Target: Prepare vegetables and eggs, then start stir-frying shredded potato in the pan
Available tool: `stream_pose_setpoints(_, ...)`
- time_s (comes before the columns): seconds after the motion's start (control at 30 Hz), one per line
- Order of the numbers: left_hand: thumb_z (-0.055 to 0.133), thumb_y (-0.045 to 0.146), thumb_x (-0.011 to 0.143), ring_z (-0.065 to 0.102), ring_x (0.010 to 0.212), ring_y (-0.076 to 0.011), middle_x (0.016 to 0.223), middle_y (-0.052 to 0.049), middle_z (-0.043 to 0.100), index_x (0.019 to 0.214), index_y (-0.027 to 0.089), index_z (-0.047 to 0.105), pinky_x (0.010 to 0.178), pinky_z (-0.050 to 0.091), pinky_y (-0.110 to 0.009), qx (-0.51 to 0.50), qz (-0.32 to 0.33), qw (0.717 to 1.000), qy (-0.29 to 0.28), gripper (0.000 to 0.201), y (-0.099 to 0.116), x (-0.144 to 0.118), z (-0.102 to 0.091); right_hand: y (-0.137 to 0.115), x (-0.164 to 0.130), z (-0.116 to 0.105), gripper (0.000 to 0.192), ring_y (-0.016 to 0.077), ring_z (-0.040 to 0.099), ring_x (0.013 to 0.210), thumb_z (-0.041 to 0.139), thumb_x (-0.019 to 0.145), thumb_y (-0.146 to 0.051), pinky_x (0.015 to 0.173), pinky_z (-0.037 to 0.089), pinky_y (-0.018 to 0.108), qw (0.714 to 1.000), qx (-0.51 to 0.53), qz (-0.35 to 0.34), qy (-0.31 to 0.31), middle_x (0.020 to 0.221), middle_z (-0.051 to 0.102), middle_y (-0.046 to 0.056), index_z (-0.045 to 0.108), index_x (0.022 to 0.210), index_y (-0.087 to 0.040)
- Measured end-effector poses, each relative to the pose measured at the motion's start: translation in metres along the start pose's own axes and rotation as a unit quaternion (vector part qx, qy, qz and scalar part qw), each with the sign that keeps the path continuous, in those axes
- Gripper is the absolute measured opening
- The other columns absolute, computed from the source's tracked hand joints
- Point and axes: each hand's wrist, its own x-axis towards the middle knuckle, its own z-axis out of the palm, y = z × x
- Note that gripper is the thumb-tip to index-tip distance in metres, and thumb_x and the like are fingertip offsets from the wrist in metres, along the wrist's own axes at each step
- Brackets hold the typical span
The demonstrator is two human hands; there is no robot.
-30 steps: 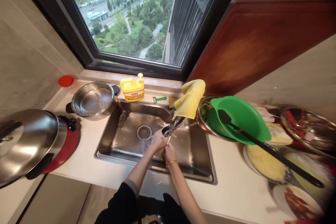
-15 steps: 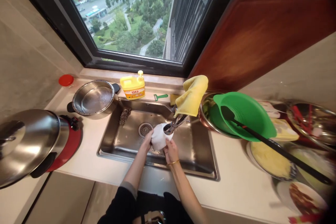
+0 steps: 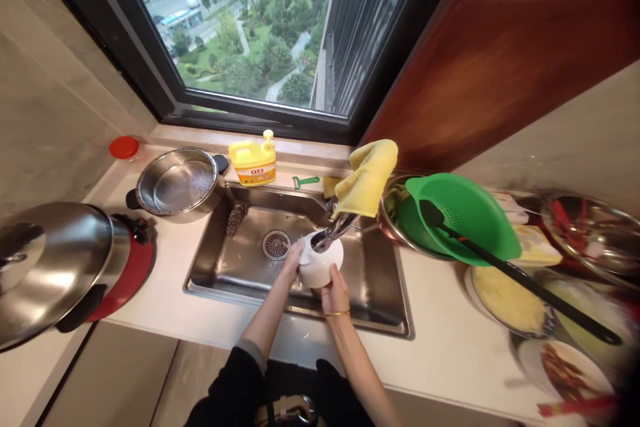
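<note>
We hold a white bowl over the steel sink, directly under the mouth of the faucet. Our left hand grips the bowl at its left rim, with the fingers curled around the edge. Our right hand supports it from below and from the near side, closed on the wall of the bowl. So both hands are holding, none is free.

To rinse well, we think the bowl should be tilted a little so that the water runs out toward the drain and does not splash on the counter. We should turn it slowly between the two hands, so that every part of the inside meets the stream. The grip must be firm, because a wet bowl is slippery. The yellow cloth hangs on the faucet just above, so we keep the bowl low, apart from it. The steel scrubber lies in the far left corner of the sink, within reach if needed.
</note>
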Motion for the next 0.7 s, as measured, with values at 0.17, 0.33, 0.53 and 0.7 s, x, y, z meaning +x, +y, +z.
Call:
stream_pose_setpoints(0.17, 0.068, 0.03, 0.068, 0.06, 0.098, -0.0225, 0.098, -0.01, 0.069, 0.095, 0.015, 0.068, 0.09, 0.042, -0.032, 0.186, 0.15, 0.969, -0.059, 0.031, 0.021, 0.0, 0.004, -0.009, 0.02, -0.014, 0.039, 0.0217, 0.068, 0.08, 0.067, 0.068, -0.044, 0.076, 0.055, 0.038, 0.998, 0.0, 0.067, 0.006, 0.085, 0.073, 0.006, 0.066, 0.097, -0.017)
stream_pose_setpoints(0.33, 0.068, 0.026, 0.065, 0.062, 0.088, -0.0231, 0.083, -0.006, 0.071, 0.08, 0.017, 0.071, 0.079, 0.046, -0.029, 0.33, 0.178, 0.917, -0.137, 0.017, 0.032, -0.002, 0.013, 0.002, 0.031, -0.004, 0.031, 0.0243, 0.069, 0.071, 0.07, 0.063, -0.041, 0.069, 0.056, 0.038, 0.992, -0.038, 0.117, -0.006, 0.071, 0.072, 0.006, 0.068, 0.082, -0.017)
stream_pose_setpoints(0.53, 0.064, 0.026, 0.07, 0.06, 0.091, -0.0199, 0.086, -0.006, 0.07, 0.077, 0.016, 0.07, 0.082, 0.045, -0.026, 0.269, 0.088, 0.955, -0.088, 0.014, 0.053, 0.015, -0.027, 0.005, 0.033, 0.02, 0.03, 0.0198, 0.066, 0.061, 0.078, 0.05, -0.032, 0.06, 0.055, 0.031, 0.989, -0.106, 0.093, -0.044, 0.066, 0.071, 0.004, 0.068, 0.074, -0.016)
stream_pose_setpoints(0.7, 0.053, 0.046, 0.079, 0.06, 0.072, -0.0186, 0.076, -0.008, 0.068, 0.087, 0.009, 0.069, 0.068, 0.047, -0.029, 0.22, -0.002, 0.975, 0.021, 0.041, 0.05, 0.012, -0.077, -0.003, 0.053, 0.031, 0.03, 0.0203, 0.064, 0.057, 0.075, 0.051, -0.04, 0.055, 0.052, 0.031, 0.965, -0.222, 0.052, -0.127, 0.057, 0.068, 0.004, 0.067, 0.066, -0.015)
